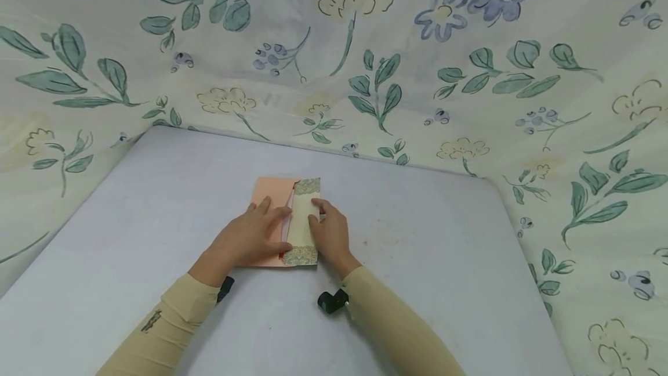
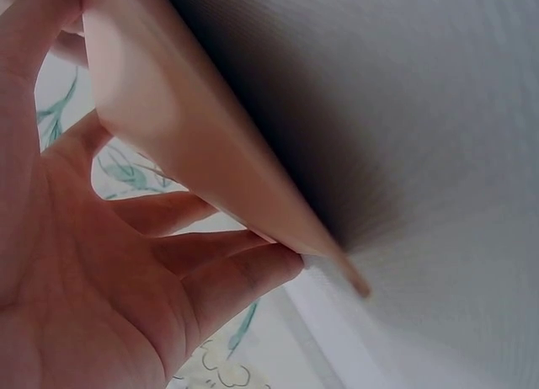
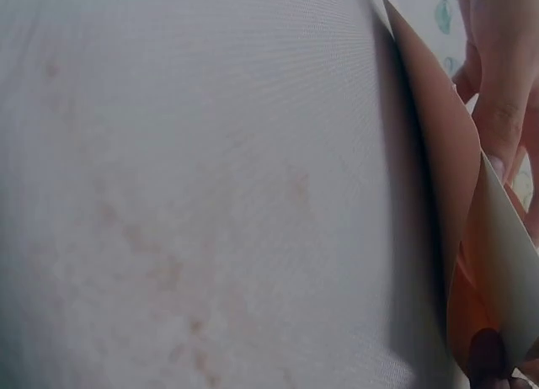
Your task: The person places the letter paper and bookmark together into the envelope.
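A peach paper card (image 1: 273, 185) lies on the table in the head view, with a cream flap (image 1: 301, 225) along its right side. Patterned bands cross the flap's top and bottom. Spread over the peach part is my left hand (image 1: 250, 234), its fingers extended and its thumb on the flap's lower left. My right hand (image 1: 332, 234) pinches the flap's right edge between thumb and curled fingers. The right wrist view shows the cream flap (image 3: 505, 237) standing apart from the peach layer (image 3: 438, 119), with a fingertip (image 3: 487, 355) between them. In the left wrist view, my left fingers (image 2: 240, 279) touch the card's edge.
The white table (image 1: 428, 248) extends around the card, with faint brownish marks to its right. A floral cloth (image 1: 292, 28) hangs behind the table and at its sides. Black wrist cameras (image 1: 333, 302) sit under both wrists.
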A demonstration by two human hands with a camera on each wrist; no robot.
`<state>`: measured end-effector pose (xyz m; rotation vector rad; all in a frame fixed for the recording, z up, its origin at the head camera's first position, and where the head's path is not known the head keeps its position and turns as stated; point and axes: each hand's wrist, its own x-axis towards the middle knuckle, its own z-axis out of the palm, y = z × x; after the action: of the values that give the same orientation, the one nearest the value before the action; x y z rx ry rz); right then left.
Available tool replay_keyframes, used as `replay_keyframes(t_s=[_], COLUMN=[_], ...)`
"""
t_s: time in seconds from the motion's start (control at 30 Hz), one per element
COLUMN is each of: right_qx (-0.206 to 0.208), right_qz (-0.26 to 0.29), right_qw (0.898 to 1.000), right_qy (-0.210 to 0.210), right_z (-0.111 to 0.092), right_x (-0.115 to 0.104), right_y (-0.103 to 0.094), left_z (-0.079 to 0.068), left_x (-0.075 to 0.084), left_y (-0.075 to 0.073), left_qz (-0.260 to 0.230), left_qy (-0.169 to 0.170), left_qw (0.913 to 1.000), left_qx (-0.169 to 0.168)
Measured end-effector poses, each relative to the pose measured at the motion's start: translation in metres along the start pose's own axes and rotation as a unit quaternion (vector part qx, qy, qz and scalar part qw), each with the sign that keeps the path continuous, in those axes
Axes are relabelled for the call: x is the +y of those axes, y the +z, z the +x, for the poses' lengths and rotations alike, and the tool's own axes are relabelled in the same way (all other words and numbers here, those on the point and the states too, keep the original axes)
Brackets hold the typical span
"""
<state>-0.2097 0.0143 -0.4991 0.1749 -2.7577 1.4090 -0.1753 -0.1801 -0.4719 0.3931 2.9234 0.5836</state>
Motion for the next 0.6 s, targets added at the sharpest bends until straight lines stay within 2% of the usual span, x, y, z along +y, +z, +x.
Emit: replay_keyframes(t_s=[0.33, 0.6], right_qx=[0.008, 0.001], right_qz=[0.016, 0.015], right_qw=[1.0, 1.0], right_qy=[0.014, 0.004], right_z=[-0.0033, -0.008], right_x=[0.0092, 0.0072], right_y=[-0.0048, -0.0059], left_z=[0.0017, 0.0025], left_x=[0.0021, 0.0024], left_y=[-0.0001, 0.0001], left_qz=[0.005, -0.001], left_qy=[-0.007, -0.012], left_qw=[0.9999, 0.9999], left_qx=[-0.009, -0.005])
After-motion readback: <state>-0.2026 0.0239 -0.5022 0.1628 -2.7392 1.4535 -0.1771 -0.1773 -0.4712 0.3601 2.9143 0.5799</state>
